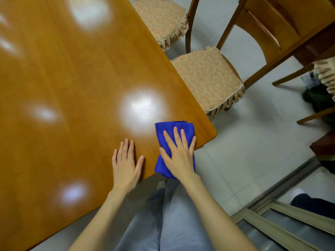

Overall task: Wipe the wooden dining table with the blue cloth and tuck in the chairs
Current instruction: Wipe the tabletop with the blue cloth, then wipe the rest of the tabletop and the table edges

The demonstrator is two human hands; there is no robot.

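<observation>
Tabletop [72,78] glossy over pale tiles [253,142]; left hand [126,163] flat, right hand [178,156] flat on blue cloth [173,127]

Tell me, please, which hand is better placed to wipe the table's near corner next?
Right, probably. The right hand lies flat on the cloth, close to that corner of the table. The left hand rests bare on the table beside it, holding nothing.

Pale grey tiled floor [253,151]
</observation>
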